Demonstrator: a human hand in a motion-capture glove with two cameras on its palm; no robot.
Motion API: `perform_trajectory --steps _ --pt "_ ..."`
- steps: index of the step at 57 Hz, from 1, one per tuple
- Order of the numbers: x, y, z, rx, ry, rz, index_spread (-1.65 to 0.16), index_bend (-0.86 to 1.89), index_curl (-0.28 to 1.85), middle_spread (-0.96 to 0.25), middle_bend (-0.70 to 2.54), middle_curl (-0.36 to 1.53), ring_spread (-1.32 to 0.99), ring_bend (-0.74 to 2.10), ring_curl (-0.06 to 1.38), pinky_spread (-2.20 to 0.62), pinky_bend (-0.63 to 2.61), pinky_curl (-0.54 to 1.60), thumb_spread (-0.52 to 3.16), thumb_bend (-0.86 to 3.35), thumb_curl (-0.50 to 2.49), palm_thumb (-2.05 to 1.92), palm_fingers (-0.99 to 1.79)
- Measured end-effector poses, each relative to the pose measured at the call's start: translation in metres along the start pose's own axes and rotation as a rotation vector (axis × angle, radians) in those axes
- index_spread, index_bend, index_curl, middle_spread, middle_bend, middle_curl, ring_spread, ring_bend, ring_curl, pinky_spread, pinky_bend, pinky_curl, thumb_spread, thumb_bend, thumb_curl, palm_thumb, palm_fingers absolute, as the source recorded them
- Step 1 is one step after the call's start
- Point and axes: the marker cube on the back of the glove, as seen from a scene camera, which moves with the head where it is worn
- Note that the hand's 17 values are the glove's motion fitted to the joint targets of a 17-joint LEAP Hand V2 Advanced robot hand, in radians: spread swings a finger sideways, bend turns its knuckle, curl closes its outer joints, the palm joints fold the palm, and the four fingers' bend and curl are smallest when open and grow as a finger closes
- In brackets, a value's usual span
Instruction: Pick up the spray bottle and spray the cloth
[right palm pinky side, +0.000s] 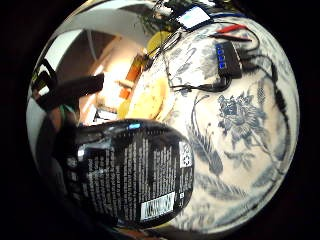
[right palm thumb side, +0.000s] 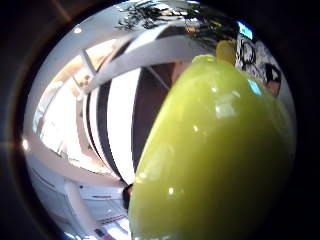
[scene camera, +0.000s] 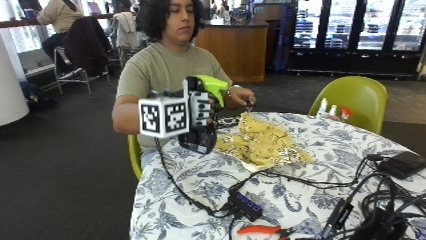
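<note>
while gripped, glossy spray bottle (scene camera: 203, 107) overhangs crumpled cloth (scene camera: 263, 142).

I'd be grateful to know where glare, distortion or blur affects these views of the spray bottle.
Thumb side palm view: small glare spots on the spray bottle's green head, which fills much of the picture. Little finger side view: wide-angle bending curves the tablecloth; label print unreadable. Outside view: evenly lit, cloth clear.

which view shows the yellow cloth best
The outside view: the whole yellow cloth lies crumpled on the floral tablecloth. The little finger side palm view catches part of it beyond the spray bottle; the thumb side shows none.
</note>
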Motion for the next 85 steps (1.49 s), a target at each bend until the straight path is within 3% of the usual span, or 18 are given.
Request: perform_trajectory --steps 17,23,44,64,77,85 --pt "-0.078 0.003 0.020 -0.393 0.467 0.320 -0.25 0.34 0.50 -0.15 0.67 0.56 -0.16 0.71 0.47 -0.21 0.39 0.41 0.51 -0.02 0.66 0.99 1.37" --pt "-0.066 -0.004 0.042 -0.586 0.576 0.477 -0.25 0.35 0.53 -0.15 0.68 0.56 -0.16 0.71 0.48 -0.22 0.40 0.42 0.49 -0.02 0.69 0.99 1.36" --pt "0.039 -0.005 0.133 -0.869 0.834 0.776 -0.25 0.31 0.57 -0.15 0.71 0.58 -0.16 0.73 0.49 -0.20 0.43 0.43 0.55 -0.02 0.76 1.00 1.34" --pt "0.000 -0.014 0.129 -0.809 0.847 0.670 -0.25 0.26 0.60 -0.14 0.70 0.58 -0.15 0.74 0.49 -0.18 0.44 0.43 0.64 -0.02 0.80 1.01 1.32" --pt "0.043 -0.010 0.140 -0.854 0.796 0.775 -0.25 0.25 0.62 -0.14 0.69 0.58 -0.15 0.74 0.49 -0.18 0.43 0.43 0.66 -0.02 0.81 1.00 1.32" --pt "0.010 -0.030 0.183 -0.789 0.612 0.579 -0.25 0.24 0.63 -0.14 0.69 0.59 -0.15 0.74 0.49 -0.17 0.42 0.43 0.68 -0.02 0.82 1.00 1.32"
